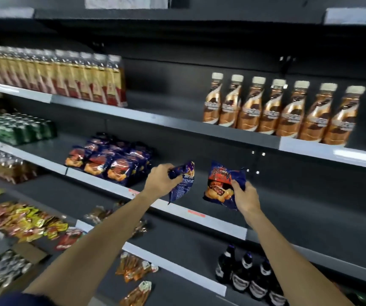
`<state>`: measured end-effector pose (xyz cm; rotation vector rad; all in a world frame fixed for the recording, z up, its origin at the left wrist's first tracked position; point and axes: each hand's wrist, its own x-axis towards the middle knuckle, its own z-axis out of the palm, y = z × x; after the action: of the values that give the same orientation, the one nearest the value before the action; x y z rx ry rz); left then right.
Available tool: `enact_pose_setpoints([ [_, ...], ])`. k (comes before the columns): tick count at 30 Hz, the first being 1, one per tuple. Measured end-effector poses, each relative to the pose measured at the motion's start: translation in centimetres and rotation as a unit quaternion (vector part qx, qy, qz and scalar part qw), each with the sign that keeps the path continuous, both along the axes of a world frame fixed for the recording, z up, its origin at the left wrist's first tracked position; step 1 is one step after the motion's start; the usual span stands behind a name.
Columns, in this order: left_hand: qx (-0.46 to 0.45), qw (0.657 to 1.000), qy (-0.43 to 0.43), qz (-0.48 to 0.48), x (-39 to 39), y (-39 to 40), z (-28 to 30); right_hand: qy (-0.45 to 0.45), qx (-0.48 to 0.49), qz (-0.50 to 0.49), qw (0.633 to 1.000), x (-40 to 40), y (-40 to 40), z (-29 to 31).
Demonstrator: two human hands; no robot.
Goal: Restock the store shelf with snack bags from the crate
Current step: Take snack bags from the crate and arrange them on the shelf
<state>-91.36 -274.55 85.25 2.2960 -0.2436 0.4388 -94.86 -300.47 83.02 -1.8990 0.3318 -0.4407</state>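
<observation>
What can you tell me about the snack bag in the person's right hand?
The snack bag is a shiny dark blue packet, plastic by the look of it, with red lettering and a picture of golden chips. Its printed front faces the camera, tilted. The right hand pinches its lower right corner and holds it in the air before the shelf. Nothing else touches it.

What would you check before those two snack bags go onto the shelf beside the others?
1. Left hand grips its blue snack bag: ok.
2. Right hand grips the second snack bag: ok.
3. Bare shelf space to the right of the stocked snack bags: ok.
4. Held bags match the stocked ones in colour and print: ok.
5. Bags facing front: not ok; the left one shows its back.
6. Crate holding more bags: cannot tell, out of view.
</observation>
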Motion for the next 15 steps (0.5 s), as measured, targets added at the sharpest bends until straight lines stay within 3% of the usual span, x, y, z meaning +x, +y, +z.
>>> enact_pose_setpoints([
  [8,0.015,0.999,0.016,0.031,4.6,12.5,-1.1,0.01,-0.024,0.044,0.999,6.6,13.2,-0.7],
  [15,0.019,0.999,0.012,0.038,7.4,17.1,-1.7,0.026,-0.034,0.051,0.998,10.9,17.9,-1.0],
])
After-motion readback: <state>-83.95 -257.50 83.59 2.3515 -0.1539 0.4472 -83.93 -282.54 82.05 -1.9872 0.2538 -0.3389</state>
